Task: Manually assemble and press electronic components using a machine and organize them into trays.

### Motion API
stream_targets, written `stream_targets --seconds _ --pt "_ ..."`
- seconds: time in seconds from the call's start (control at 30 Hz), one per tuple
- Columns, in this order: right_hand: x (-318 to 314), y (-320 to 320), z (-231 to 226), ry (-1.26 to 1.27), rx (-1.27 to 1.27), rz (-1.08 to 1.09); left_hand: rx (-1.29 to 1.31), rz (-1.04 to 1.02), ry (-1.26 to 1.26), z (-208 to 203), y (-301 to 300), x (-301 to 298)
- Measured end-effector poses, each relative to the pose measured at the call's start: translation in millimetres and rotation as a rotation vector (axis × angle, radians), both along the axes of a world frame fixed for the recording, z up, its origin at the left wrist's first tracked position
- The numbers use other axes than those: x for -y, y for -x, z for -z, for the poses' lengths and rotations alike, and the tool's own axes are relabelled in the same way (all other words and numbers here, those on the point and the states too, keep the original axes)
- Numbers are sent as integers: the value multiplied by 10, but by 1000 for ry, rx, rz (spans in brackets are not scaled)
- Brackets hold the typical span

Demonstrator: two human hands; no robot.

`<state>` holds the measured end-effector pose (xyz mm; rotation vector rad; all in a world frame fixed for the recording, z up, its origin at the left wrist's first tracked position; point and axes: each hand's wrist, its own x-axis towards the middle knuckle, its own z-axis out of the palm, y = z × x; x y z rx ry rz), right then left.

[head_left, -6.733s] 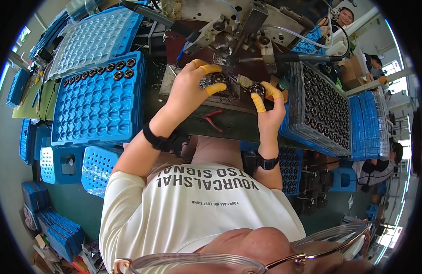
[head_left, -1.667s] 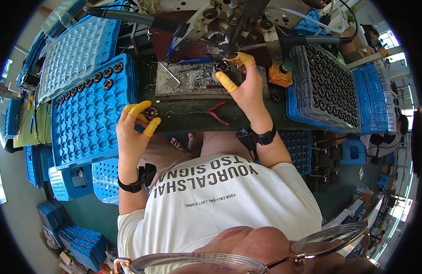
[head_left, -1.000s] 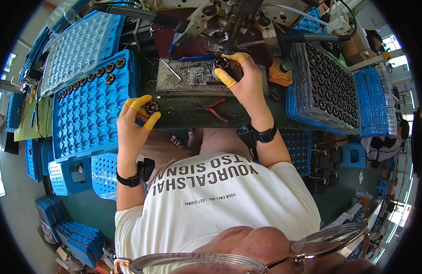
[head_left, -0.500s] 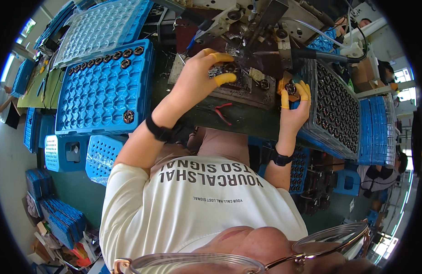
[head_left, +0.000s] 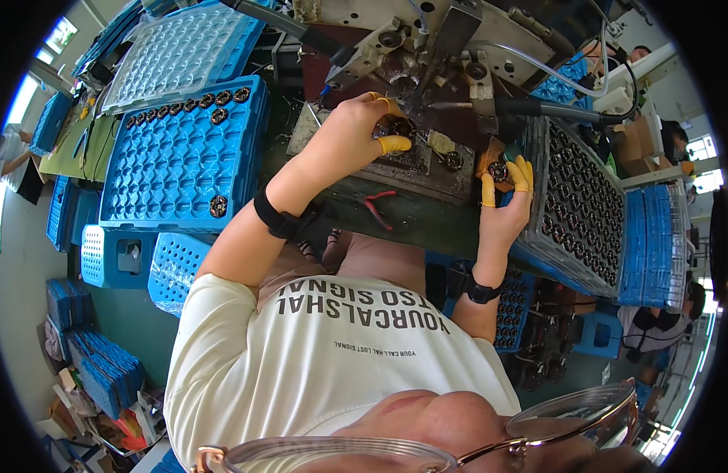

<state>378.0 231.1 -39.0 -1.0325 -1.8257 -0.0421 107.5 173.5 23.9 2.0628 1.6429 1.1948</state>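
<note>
My left hand (head_left: 350, 135), with yellow finger cots, is closed around a dark round motor stator (head_left: 395, 132) on the metal base plate of the bench fixture. Its fingers cover part of that stator. Over on the right, my right hand (head_left: 507, 206), also in yellow finger cots, grips another motor stator (head_left: 498, 171) beside a small orange-brown block (head_left: 484, 161). A further stator (head_left: 453, 161) lies on the plate between the hands, close to a yellowish lump (head_left: 440, 142). Above my left hand stands the metal fixture (head_left: 458, 47), with soldering-iron-like tools angled in from both sides.
Red-handled pliers (head_left: 373, 209) lie at the bench's near edge. On the left is a blue tray (head_left: 155, 173) holding several stators along its far row and one near corner. A stack of clear trays (head_left: 577, 201) full of stators stands at right, beside stacked blue trays (head_left: 648, 244).
My left hand's fingers have closed in around the stator on the plate. My right hand keeps its stator at nearly the same spot. The view has shifted slightly.
</note>
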Motion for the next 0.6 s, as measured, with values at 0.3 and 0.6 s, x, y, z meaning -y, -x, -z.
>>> stream_targets --seconds 0.3,0.6 --pt "20 66 11 43 -13 -20 60 12 158 -32 109 -14" --pt "40 18 -31 17 3 -18 72 7 151 11 11 -20"
